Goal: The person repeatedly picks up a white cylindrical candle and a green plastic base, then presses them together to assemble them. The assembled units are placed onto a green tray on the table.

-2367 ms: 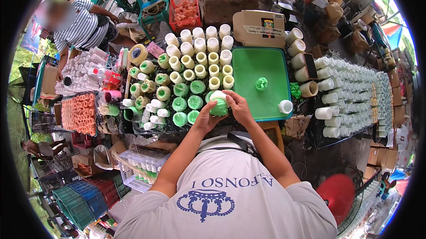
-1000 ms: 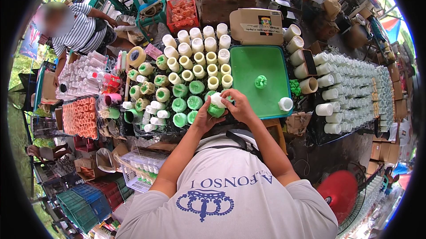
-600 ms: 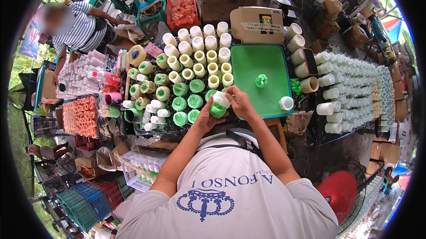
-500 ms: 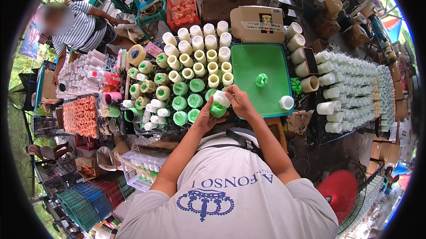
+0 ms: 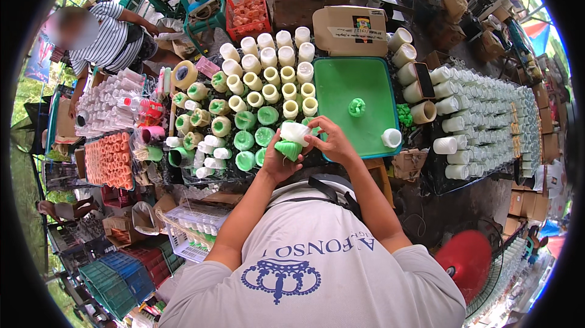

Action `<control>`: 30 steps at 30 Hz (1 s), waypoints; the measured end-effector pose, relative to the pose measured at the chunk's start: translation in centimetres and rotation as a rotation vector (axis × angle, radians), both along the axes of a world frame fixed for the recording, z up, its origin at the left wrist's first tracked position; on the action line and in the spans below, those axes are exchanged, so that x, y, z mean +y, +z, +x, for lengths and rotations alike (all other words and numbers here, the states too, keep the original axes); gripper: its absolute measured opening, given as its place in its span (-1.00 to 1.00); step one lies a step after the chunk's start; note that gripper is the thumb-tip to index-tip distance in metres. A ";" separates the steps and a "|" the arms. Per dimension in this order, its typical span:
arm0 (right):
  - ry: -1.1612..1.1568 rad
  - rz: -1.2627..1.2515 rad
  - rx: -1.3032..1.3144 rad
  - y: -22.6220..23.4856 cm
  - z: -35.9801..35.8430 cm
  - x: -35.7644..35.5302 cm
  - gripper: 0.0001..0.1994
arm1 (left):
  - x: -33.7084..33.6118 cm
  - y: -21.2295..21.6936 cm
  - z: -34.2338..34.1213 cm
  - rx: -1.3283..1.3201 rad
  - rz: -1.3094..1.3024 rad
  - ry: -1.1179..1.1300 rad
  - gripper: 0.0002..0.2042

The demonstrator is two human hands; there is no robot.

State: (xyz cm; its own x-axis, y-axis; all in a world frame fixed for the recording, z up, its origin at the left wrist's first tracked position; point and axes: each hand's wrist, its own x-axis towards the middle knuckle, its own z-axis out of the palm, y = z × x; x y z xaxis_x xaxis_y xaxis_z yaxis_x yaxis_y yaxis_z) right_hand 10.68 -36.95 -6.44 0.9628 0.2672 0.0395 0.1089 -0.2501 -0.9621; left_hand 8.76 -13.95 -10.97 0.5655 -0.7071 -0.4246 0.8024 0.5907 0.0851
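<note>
My left hand is closed around a green ribbed, wax-like piece in front of my body. A white cup-shaped mould sits tilted just above the green piece, touching or nearly touching it. The fingertips of my right hand pinch the right side of this mould. Just left of my hands stand round containers with green contents. On the green tray to the right lie a small green ribbed piece and a white cup.
Rows of cream cylinders stand behind my hands. Many white cups crowd the right table. Orange cylinders and a clear bottle with a red label are at left. Across the table, a person in a striped shirt bends over.
Both hands have shifted slightly left. The white mould has tipped, and more of the green piece's ribbed side shows below it.
</note>
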 end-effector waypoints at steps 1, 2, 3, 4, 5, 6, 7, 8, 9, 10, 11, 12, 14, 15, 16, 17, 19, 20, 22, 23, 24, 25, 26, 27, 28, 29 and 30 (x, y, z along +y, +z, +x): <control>-0.006 0.024 0.002 -0.1 0.0 0.1 -0.75 | -0.2 -0.1 -0.1 -0.001 0.031 0.009 -0.27; -0.011 0.051 0.003 -0.2 0.0 0.2 -0.75 | -0.3 -0.1 -0.2 -0.003 0.065 0.019 -0.25; -0.030 0.057 -0.002 -0.2 0.0 0.5 -0.76 | -0.4 -0.1 -0.2 -0.004 0.098 0.029 -0.24; -0.049 0.064 -0.007 -0.3 0.0 0.7 -0.77 | -0.4 -0.1 -0.2 -0.018 0.167 0.056 -0.22; -0.069 0.069 -0.010 -0.2 -0.1 0.8 -0.78 | -0.7 0.2 0.0 -0.030 0.234 0.082 -0.20; -0.081 0.042 -0.046 -0.1 -0.2 0.9 -0.79 | -0.9 0.5 0.1 -0.042 0.301 0.108 -0.18; -0.093 0.015 -0.082 0.0 -0.3 0.9 -0.80 | -1.2 0.6 0.1 -0.069 0.357 0.112 -0.18; -0.103 -0.011 -0.119 0.3 -0.3 1.1 -0.80 | -1.4 0.6 0.2 -0.097 0.414 0.118 -0.18; -0.101 -0.016 -0.131 0.7 -0.3 1.2 -0.80 | -1.6 0.7 0.2 -0.126 0.471 0.124 -0.18; -0.098 -0.022 -0.144 1.0 -0.5 1.4 -0.80 | -1.7 0.8 0.3 -0.149 0.485 0.126 -0.19; -0.097 -0.028 -0.156 1.4 -0.7 1.6 -0.79 | -1.9 0.7 0.2 -0.171 0.498 0.127 -0.21; -0.086 -0.051 -0.194 1.9 -0.8 1.8 -0.81 | -1.9 0.7 0.1 -0.193 0.512 0.128 -0.22; -0.065 -0.098 -0.272 2.7 -0.9 2.3 -0.84 | -1.5 0.2 0.1 -0.185 0.470 0.157 -0.30; -0.060 -0.111 -0.279 3.1 -1.0 2.5 -0.85 | -1.3 -0.1 0.1 -0.181 0.449 0.171 -0.35; -0.054 -0.124 -0.286 3.5 -1.1 2.7 -0.85 | -1.2 -0.4 0.0 -0.174 0.445 0.185 -0.38; -0.049 -0.138 -0.292 3.7 -1.1 2.8 -0.86 | -1.3 -0.2 0.1 -0.167 0.440 0.197 -0.42; -0.031 -0.174 -0.332 3.8 -1.0 2.8 -0.87 | -1.5 0.4 0.1 -0.160 0.442 0.210 -0.47; -0.022 -0.192 -0.354 3.8 -0.9 2.8 -0.87 | -1.6 0.6 0.1 -0.160 0.449 0.212 -0.48; 0.010 -0.218 -0.370 3.4 -0.6 2.5 -0.87 | -1.6 0.5 0.2 -0.172 0.459 0.211 -0.49; 0.029 -0.231 -0.378 3.5 -0.4 2.5 -0.87 | -1.6 0.3 0.1 -0.183 0.463 0.211 -0.49; 0.033 -0.237 -0.378 3.6 -0.4 2.5 -0.86 | -1.6 0.0 0.0 -0.194 0.467 0.210 -0.48; 0.038 -0.243 -0.379 3.8 -0.4 2.5 -0.86 | -1.5 -0.2 0.0 -0.198 0.463 0.209 -0.48; 0.040 -0.250 -0.378 4.1 -0.4 2.5 -0.85 | -1.5 -0.2 0.0 -0.202 0.459 0.205 -0.48; 0.033 -0.240 -0.346 4.1 -0.4 2.5 -0.85 | -1.5 -0.3 0.0 -0.207 0.454 0.200 -0.48; 0.028 -0.230 -0.313 4.2 -0.4 2.5 -0.85 | -1.5 -0.3 0.0 -0.200 0.460 0.199 -0.48; 0.023 -0.219 -0.282 4.2 -0.4 2.5 -0.84 | -1.6 -0.1 0.0 -0.194 0.466 0.199 -0.48; 0.017 -0.211 -0.268 4.4 -0.3 2.5 -0.84 | -1.6 0.0 0.0 -0.188 0.472 0.199 -0.47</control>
State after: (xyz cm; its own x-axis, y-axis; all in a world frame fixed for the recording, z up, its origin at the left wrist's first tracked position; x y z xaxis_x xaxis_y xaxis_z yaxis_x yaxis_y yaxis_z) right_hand 10.36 -34.44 -2.08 0.9210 0.3125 0.2325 0.3565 -0.4362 -0.8262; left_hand 8.73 -15.57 -10.92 0.7658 -0.3354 -0.5487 0.6244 0.5923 0.5093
